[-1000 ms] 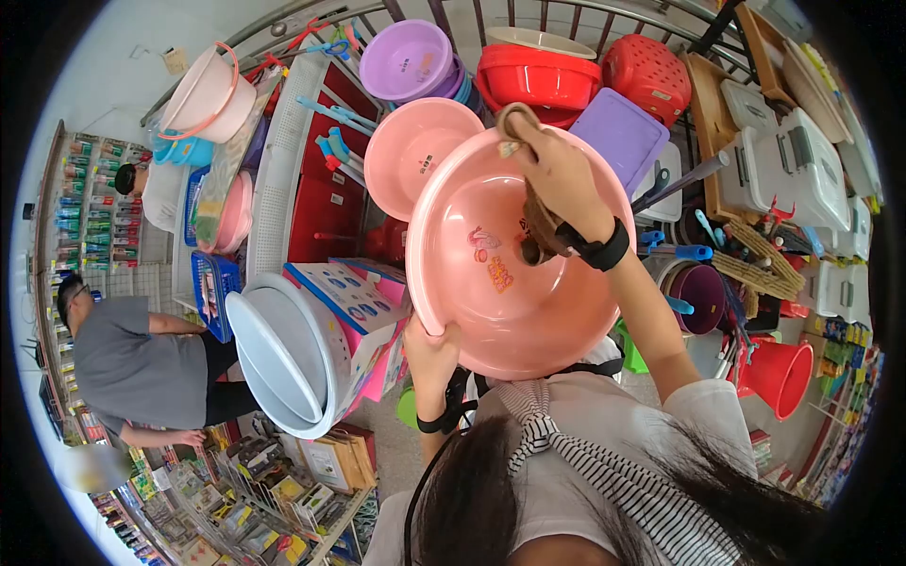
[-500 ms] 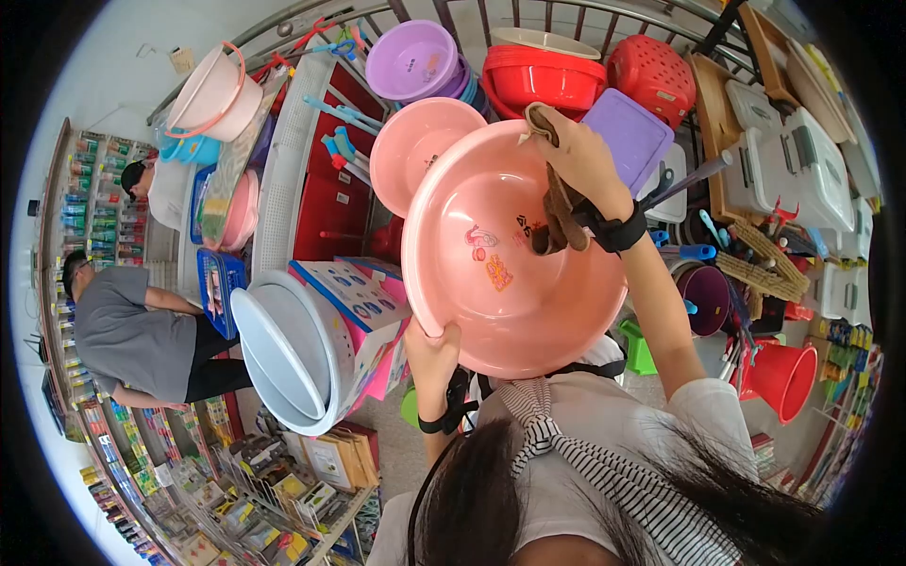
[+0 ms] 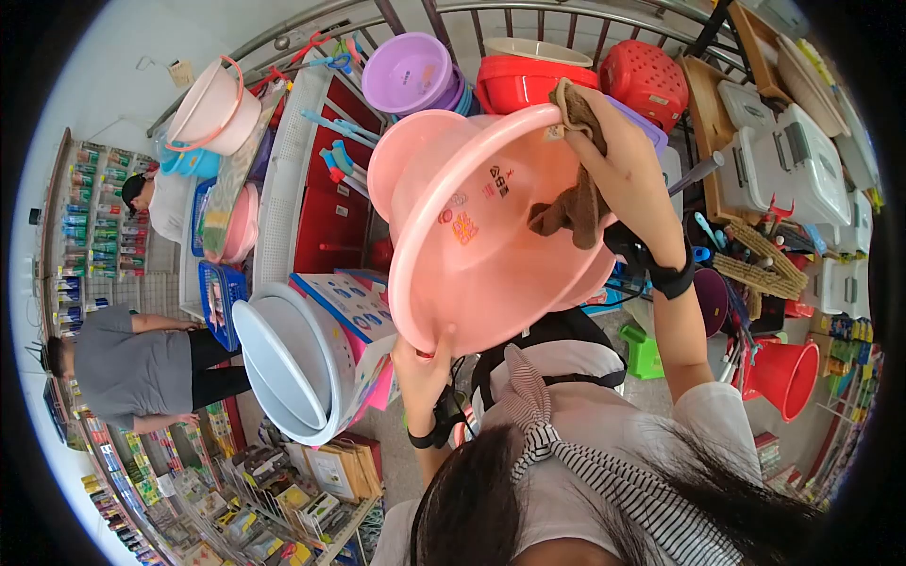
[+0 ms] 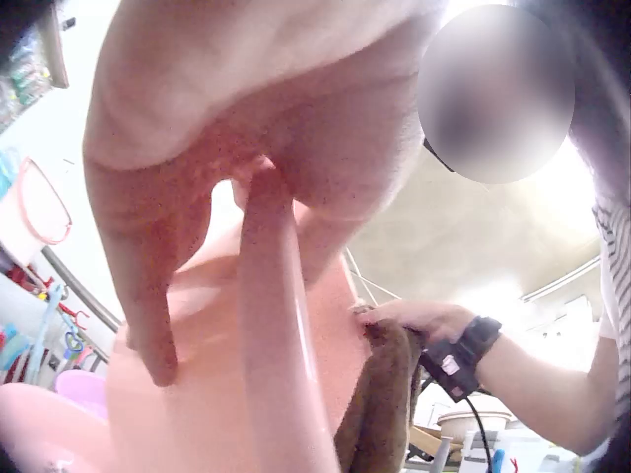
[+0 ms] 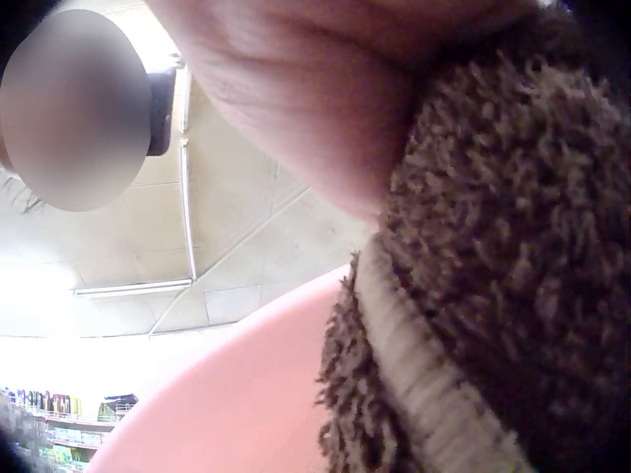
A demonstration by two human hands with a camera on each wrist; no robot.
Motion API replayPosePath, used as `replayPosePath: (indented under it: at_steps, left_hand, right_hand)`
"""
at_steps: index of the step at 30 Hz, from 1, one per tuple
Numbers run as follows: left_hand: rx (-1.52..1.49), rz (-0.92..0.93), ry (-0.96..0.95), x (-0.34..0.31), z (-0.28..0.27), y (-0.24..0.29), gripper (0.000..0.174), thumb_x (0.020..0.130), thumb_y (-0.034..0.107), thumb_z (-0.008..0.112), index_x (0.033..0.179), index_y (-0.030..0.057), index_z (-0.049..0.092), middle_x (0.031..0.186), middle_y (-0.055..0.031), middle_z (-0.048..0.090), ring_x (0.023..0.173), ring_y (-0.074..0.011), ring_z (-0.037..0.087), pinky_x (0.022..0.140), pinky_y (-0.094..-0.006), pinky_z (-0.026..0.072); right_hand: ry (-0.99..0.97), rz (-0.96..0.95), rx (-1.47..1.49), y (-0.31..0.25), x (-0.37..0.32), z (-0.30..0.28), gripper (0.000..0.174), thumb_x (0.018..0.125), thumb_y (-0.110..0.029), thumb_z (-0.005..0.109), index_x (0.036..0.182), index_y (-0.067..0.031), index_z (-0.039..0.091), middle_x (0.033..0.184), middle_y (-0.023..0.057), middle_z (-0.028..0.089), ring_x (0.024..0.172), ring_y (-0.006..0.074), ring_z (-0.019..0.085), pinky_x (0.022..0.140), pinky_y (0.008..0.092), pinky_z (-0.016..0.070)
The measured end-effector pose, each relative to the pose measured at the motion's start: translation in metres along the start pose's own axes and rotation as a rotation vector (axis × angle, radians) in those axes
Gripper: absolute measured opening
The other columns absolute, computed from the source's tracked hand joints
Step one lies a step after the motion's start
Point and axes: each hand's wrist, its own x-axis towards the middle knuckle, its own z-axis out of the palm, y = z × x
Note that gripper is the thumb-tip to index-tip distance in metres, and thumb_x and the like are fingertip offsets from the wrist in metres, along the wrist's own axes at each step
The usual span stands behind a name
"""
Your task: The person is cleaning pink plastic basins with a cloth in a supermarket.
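A pink plastic basin (image 3: 514,255) with printed markings inside is held up tilted in front of the body. My left hand (image 3: 420,363) grips its near left rim; in the left wrist view the rim (image 4: 281,355) runs between thumb and fingers. At the far right rim, my right hand (image 3: 618,156) holds a brown fluffy cloth (image 3: 578,212) over the edge. Part of the cloth hangs down inside the basin. Close up in the right wrist view, the cloth (image 5: 523,236) shows a pale edge strip, with the fingertips hidden.
A smaller pink basin (image 3: 382,170) stands behind the held one. Purple basins (image 3: 406,71) and red basins (image 3: 528,85) line the railing. Pale blue tubs (image 3: 278,368) are at the left, lidded storage boxes (image 3: 802,170) at the right. A person in grey (image 3: 137,368) stands by the shelves.
The basin has tipped from facing me to a slant, its opening turned rightward. My right hand has moved right and nearer with the cloth; my left keeps its grip on the rim.
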Motion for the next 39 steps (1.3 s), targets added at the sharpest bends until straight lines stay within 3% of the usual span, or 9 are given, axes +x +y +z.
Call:
replayPosePath:
  at_steps: [2,6,10,19,26,30,33,37,39]
  left_hand:
    - [-0.053,0.04,-0.107,0.004,-0.005,-0.004,0.03,0.08,0.009,0.07,0.1,-0.011,0.059,0.087,-0.0182,0.068,0.083,-0.0164,0.064,0.077,-0.0303,0.0494]
    - [-0.267,0.04,-0.002,0.007,0.006,-0.007,0.03,0.081,0.01,0.071,0.102,-0.0087,0.06,0.087,-0.0157,0.069,0.082,-0.0146,0.063,0.076,-0.0295,0.0493]
    - [0.091,0.128,0.103,0.011,0.018,0.026,0.033,0.079,0.01,0.072,0.107,-0.0058,0.062,0.091,-0.015,0.069,0.083,-0.0149,0.064,0.076,-0.0294,0.0497]
    - [0.37,0.524,0.428,0.026,0.046,0.057,0.026,0.074,0.004,0.074,0.098,-0.0017,0.065,0.089,-0.0136,0.069,0.073,-0.0218,0.066,0.069,-0.0309,0.051]
    - [0.245,0.525,0.395,0.024,0.05,0.054,0.02,0.073,-0.002,0.07,0.09,0.0006,0.059,0.102,-0.0127,0.068,0.075,-0.0273,0.063,0.07,-0.0332,0.0513]
    - [0.21,0.496,0.301,0.034,0.056,0.054,0.017,0.076,-0.005,0.067,0.084,0.0012,0.053,0.088,-0.0103,0.063,0.075,-0.0208,0.058,0.067,-0.0299,0.0468]
    - [0.217,0.447,0.243,0.032,0.06,0.051,0.016,0.075,-0.006,0.065,0.08,0.0013,0.051,0.077,-0.0098,0.054,0.067,-0.0191,0.051,0.061,-0.0305,0.043]
    - [0.12,0.363,0.264,0.027,0.063,0.05,0.014,0.075,-0.008,0.061,0.075,-0.0002,0.049,0.067,-0.0107,0.046,0.057,-0.0187,0.044,0.054,-0.03,0.0385]
    - [0.133,0.371,0.267,0.027,0.065,0.054,0.014,0.075,-0.008,0.061,0.075,-0.0003,0.049,0.065,-0.0101,0.046,0.055,-0.018,0.044,0.053,-0.0292,0.0384]
  right_hand:
    - [0.008,-0.006,0.001,-0.008,-0.006,-0.007,0.032,0.087,-0.015,0.056,0.118,-0.0062,0.052,0.104,0.0185,0.061,0.092,0.039,0.059,0.075,0.0424,0.0483]
    - [0.027,-0.111,-0.094,-0.019,-0.019,-0.009,0.034,0.086,-0.014,0.058,0.118,-0.0098,0.05,0.106,0.0149,0.058,0.086,0.0388,0.059,0.069,0.0436,0.0495]
    - [-0.007,-0.073,-0.188,-0.025,-0.035,0.005,0.035,0.084,-0.016,0.061,0.117,-0.0155,0.049,0.104,0.0103,0.055,0.074,0.0369,0.06,0.056,0.0434,0.0504]
    - [-0.031,-0.092,-0.148,-0.022,-0.047,0.012,0.037,0.083,-0.012,0.06,0.119,-0.0127,0.05,0.102,0.0112,0.055,0.072,0.0363,0.06,0.058,0.0431,0.0495]
    - [-0.065,-0.096,-0.101,-0.015,-0.048,0.011,0.038,0.083,-0.011,0.06,0.119,-0.0117,0.051,0.104,0.0123,0.055,0.074,0.0354,0.061,0.06,0.0417,0.0504]
    - [-0.058,-0.117,-0.143,-0.015,-0.049,0.017,0.039,0.081,-0.011,0.062,0.119,-0.0127,0.051,0.103,0.011,0.055,0.073,0.0337,0.061,0.058,0.0399,0.0513]
    - [-0.217,0.009,-0.104,-0.02,-0.051,0.019,0.041,0.082,-0.007,0.058,0.122,-0.0107,0.051,0.109,0.0128,0.053,0.088,0.037,0.058,0.066,0.0438,0.0498]
    - [-0.142,-0.101,-0.158,-0.018,-0.061,0.038,0.042,0.077,-0.007,0.06,0.119,-0.0131,0.054,0.104,0.0097,0.055,0.083,0.0335,0.058,0.058,0.0403,0.0506]
    - [-0.219,-0.2,-0.14,-0.014,-0.073,0.05,0.048,0.074,-0.007,0.062,0.121,-0.019,0.054,0.099,0.0075,0.055,0.063,0.0288,0.061,0.049,0.0384,0.0508]
